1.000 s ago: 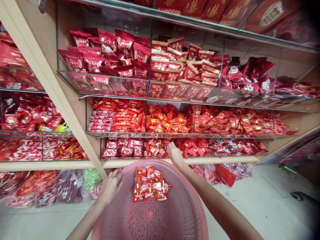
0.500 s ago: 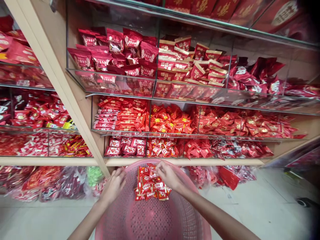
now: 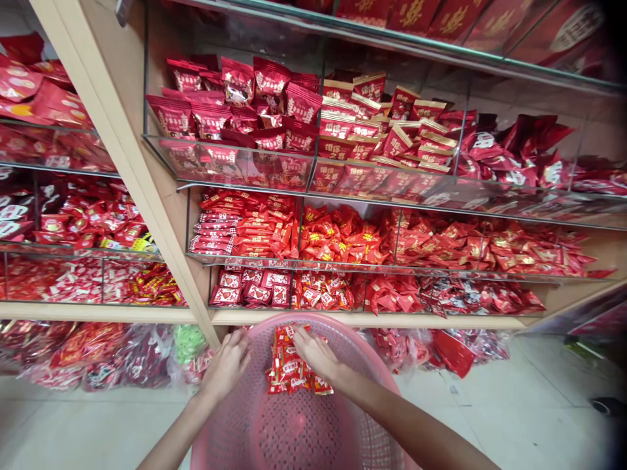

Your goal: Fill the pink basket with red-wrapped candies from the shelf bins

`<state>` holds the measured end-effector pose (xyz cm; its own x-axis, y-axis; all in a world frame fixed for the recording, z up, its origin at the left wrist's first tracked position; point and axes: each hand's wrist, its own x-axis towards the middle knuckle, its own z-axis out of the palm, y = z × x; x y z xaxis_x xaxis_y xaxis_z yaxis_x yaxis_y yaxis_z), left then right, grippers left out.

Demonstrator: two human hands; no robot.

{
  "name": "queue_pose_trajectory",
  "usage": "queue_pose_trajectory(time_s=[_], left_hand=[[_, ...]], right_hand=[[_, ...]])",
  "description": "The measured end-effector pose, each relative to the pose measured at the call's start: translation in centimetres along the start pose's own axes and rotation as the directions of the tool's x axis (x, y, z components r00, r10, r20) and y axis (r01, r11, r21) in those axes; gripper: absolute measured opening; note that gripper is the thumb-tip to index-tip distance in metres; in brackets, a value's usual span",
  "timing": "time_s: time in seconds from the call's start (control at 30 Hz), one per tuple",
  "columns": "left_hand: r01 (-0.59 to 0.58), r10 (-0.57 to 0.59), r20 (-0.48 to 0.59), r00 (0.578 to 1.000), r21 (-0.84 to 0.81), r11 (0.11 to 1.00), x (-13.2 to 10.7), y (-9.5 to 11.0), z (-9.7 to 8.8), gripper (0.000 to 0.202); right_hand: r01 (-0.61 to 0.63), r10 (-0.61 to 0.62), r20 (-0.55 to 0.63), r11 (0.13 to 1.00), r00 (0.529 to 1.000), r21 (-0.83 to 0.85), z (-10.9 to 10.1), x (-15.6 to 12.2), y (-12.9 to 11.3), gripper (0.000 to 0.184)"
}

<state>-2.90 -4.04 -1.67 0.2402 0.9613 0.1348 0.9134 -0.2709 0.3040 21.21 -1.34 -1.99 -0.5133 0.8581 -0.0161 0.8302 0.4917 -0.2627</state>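
A round pink plastic basket (image 3: 313, 444) with holes in its wall and bottom stands in front of me. Inside, towards its far side, lies a pile of small red candy packets (image 3: 289, 369) with gold edges and white lettering. My left hand (image 3: 226, 365) is curled over the basket's left rim, closed on it. My right hand (image 3: 316, 356) is on the upper right of the pile, its fingers bent and closed around packets there. Its fingertips are partly hidden among them.
A shelf unit (image 3: 367, 319) with glass-fronted compartments rises behind the basket, filled with red wrapped sweets (image 3: 337, 235). A wooden post (image 3: 166, 248) divides it. Clear bags of sweets (image 3: 142, 356) lie on the tiled floor (image 3: 509, 418) below.
My right hand has moved left and slightly down over the packets. My left hand stays at the basket's rim. The whole view has shifted slightly.
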Motion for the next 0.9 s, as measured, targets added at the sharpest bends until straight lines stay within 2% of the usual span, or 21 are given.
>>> queue_pose_trajectory(time_s=[0.13,0.27,0.37,0.43,0.53,0.63,0.7,0.77,0.83,0.9], left_hand=[[-0.007,0.007,-0.001,1.000,0.005,1.000,0.0,0.1,-0.1,0.026],[-0.008,0.008,-0.009,1.000,0.009,1.000,0.0,0.2,-0.2,0.026],[-0.016,0.016,-0.015,1.000,0.009,1.000,0.1,0.1,-0.1,0.026],[-0.018,0.018,-0.013,1.000,0.010,1.000,0.1,-0.1,0.0,0.026],[-0.010,0.010,-0.006,1.000,0.014,1.000,0.1,-0.2,0.2,0.027],[-0.006,0.006,0.000,1.000,0.001,1.000,0.1,-0.1,0.1,0.026],[0.005,-0.005,0.018,1.000,-0.006,1.000,0.1,0.1,-0.2,0.026],[0.025,-0.025,0.041,0.999,-0.007,1.000,0.1,0.3,-0.4,0.027],[0.040,-0.040,0.051,0.998,-0.007,0.999,0.0,0.4,-0.5,0.027],[0.038,-0.037,0.039,0.999,-0.009,0.999,0.0,0.4,-0.5,0.026]], right_hand=[[0.124,-0.136,-0.074,0.982,0.988,-0.143,-0.2,-0.4,0.0,0.033],[0.181,-0.199,-0.105,0.970,0.974,-0.162,-1.0,-1.1,-0.2,0.023],[0.185,-0.210,-0.149,0.969,0.966,-0.163,-1.9,-1.5,-0.1,0.021],[0.144,-0.176,-0.220,0.978,0.960,-0.151,-2.9,-1.5,0.4,0.017],[-0.008,-0.010,-0.378,0.999,0.926,-0.045,-4.8,-0.6,2.0,0.016],[-0.192,0.272,-0.483,0.959,0.833,0.208,-6.3,1.3,4.4,0.015],[-0.314,0.484,-0.393,0.850,0.782,0.422,-6.6,2.8,5.9,0.013],[-0.415,0.622,-0.231,0.711,0.749,0.567,-6.4,4.2,7.0,0.015],[-0.470,0.677,-0.131,0.624,0.724,0.625,-5.9,5.4,7.7,0.023],[-0.488,0.701,-0.105,0.589,0.706,0.645,-5.4,6.2,8.0,0.027]])
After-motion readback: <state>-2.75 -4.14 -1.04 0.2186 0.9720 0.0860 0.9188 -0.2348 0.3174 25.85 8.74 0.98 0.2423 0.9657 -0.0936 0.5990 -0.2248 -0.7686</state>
